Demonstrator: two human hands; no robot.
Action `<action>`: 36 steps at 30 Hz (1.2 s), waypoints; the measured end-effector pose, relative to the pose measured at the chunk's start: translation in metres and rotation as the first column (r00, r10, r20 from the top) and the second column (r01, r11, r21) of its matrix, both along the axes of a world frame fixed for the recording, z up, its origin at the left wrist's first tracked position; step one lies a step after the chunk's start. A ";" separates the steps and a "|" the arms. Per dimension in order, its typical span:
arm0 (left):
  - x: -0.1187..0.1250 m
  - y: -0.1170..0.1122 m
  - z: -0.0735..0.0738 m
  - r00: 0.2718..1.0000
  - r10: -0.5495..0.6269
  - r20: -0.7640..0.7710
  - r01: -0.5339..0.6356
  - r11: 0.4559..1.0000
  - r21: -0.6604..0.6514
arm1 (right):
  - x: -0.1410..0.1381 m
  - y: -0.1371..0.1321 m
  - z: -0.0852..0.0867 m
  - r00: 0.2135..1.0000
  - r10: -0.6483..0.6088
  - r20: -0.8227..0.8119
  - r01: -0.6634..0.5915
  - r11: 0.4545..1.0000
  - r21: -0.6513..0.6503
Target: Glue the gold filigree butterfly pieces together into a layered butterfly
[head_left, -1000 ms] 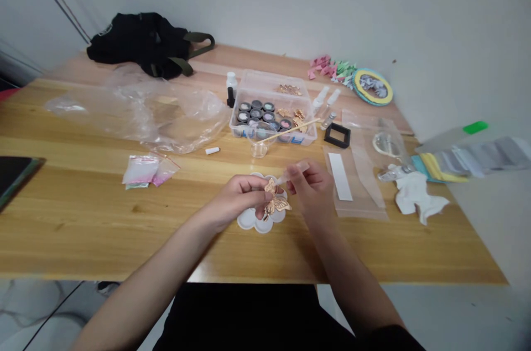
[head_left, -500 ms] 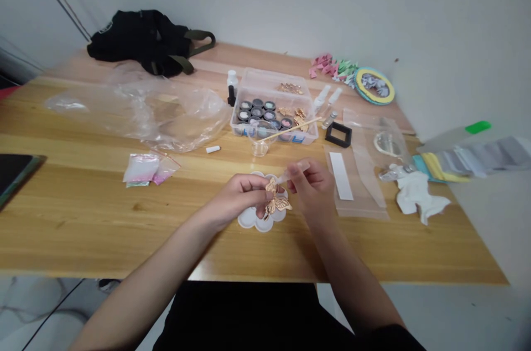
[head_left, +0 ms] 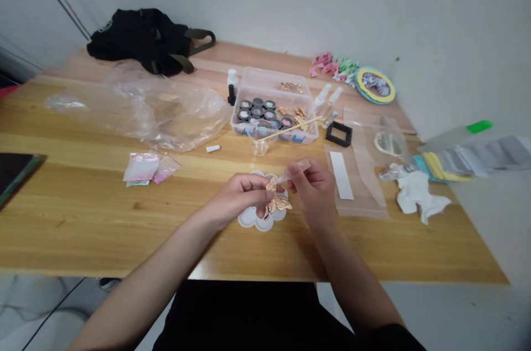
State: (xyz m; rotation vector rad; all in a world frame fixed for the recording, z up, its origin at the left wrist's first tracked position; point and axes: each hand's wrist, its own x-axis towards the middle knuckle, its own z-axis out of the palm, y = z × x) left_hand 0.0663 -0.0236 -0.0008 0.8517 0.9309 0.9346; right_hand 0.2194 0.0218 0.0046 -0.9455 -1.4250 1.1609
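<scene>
A: What takes up most room?
B: The table (head_left: 166, 246), glossy wood with streaky grain. Next, a crumpled clear plastic bag (head_left: 178, 127), then a rectangular see-through box (head_left: 257, 85) with round dark jars (head_left: 257, 111) inside.
A: And nearer the person?
B: A white palette (head_left: 264, 224) with rounded, petal-like wells, then 2 bare hands. The left hand (head_left: 244, 190) pinches a shiny gold butterfly (head_left: 279, 203), its wings finely veined, over the palette.
A: The right hand (head_left: 309, 182)?
B: Closed around a slim translucent tube (head_left: 282, 178), tip at the upper wing. Whether they touch, I can't tell.
</scene>
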 end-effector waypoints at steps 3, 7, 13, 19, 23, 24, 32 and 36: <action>0.000 0.000 0.000 1.000 -0.001 0.003 0.001 1.000 0.003 | 0.000 0.000 0.000 1.000 -0.004 0.001 0.004 1.000 0.002; 0.000 0.000 0.000 1.000 -0.002 0.008 0.002 1.000 0.002 | 0.000 0.000 -0.001 1.000 -0.015 0.007 0.016 1.000 -0.011; 0.000 0.000 0.001 1.000 -0.001 0.021 0.001 1.000 -0.001 | 0.000 0.000 0.000 0.999 -0.022 0.028 0.022 1.000 -0.007; 0.000 -0.001 -0.001 1.000 -0.008 0.019 0.008 1.000 0.009 | 0.000 -0.001 0.001 1.000 -0.013 0.011 0.014 1.000 -0.010; 0.000 -0.001 0.000 1.000 -0.005 0.027 0.005 1.000 0.007 | 0.000 -0.001 0.001 1.000 -0.007 0.015 0.007 1.000 -0.005; 0.000 -0.001 0.000 1.000 -0.006 0.026 0.006 1.000 0.008 | 0.000 -0.001 0.001 1.000 -0.009 0.014 0.009 1.000 0.000; 0.000 -0.001 0.001 1.000 -0.008 0.006 0.008 1.000 0.008 | 0.000 -0.001 0.003 0.999 -0.022 0.041 0.021 1.000 0.013; -0.001 -0.001 0.000 1.000 -0.018 0.001 0.018 1.000 0.007 | 0.000 -0.001 0.002 0.999 -0.023 0.036 0.022 1.000 0.021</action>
